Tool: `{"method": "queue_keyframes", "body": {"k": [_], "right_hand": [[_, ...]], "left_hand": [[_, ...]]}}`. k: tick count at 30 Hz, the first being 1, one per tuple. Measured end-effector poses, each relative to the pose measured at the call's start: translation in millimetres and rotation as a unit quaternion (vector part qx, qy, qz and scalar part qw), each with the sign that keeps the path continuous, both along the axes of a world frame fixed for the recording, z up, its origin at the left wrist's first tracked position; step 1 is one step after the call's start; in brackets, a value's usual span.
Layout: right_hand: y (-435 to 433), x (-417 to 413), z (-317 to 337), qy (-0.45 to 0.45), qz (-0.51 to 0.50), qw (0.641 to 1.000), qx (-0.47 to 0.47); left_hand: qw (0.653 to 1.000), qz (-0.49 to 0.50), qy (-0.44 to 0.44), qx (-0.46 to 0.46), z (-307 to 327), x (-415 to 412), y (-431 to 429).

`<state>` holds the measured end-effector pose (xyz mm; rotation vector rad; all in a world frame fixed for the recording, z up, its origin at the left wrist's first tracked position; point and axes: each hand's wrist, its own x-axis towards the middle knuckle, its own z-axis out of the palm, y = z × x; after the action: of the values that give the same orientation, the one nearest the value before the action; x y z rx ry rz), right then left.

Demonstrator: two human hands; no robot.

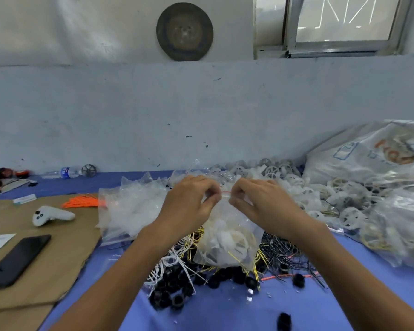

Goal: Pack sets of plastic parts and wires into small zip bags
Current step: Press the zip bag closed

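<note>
Broadly, the blue tabletop carried everything. At its right side lay a big printed sack, and at the left a cardboard sheet. A heap of white plastic wheels spread along the wall, near a stack of empty clear bags. Closer to the person lay a tangle of wires, black, white and yellow. Above this tangle the left hand and the right hand held up one small zip bag, filled with white parts and a yellow wire. Each grip was closed to a pinch, thumb against curled fingers, on the bag's top edge with the red strip. The bag hung below and between both hands. Black plastic parts lay in front of the wires. On the cardboard rested a dark phone and a white controller.
</note>
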<state>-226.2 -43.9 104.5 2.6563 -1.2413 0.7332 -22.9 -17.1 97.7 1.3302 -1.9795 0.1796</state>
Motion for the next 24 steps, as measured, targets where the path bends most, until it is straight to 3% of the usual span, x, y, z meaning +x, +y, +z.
{"method": "queue_keyframes", "body": {"k": [7,12,17,20,24], "right_hand": [[1.4,-28.3,3.8,-0.103,0.009,0.992,0.071],[9.6,-28.8,7.6,-0.089,0.002,0.993,0.079],[21.9,-19.2,11.3,-0.058,0.016,0.997,0.043],[26.0,-8.5,11.4,-0.039,0.02,0.999,0.032],[29.8,0.1,9.0,-0.022,0.029,0.999,0.021]], "left_hand": [[0.993,0.042,0.093,0.05,7.2,20.0,2.9],[0.989,0.045,0.129,0.06,12.8,27.5,14.3],[0.992,0.073,0.029,0.096,21.7,26.4,26.8],[0.991,0.021,-0.003,0.133,19.3,7.3,31.4],[0.993,-0.025,-0.028,0.108,10.6,-17.3,34.3]]}}
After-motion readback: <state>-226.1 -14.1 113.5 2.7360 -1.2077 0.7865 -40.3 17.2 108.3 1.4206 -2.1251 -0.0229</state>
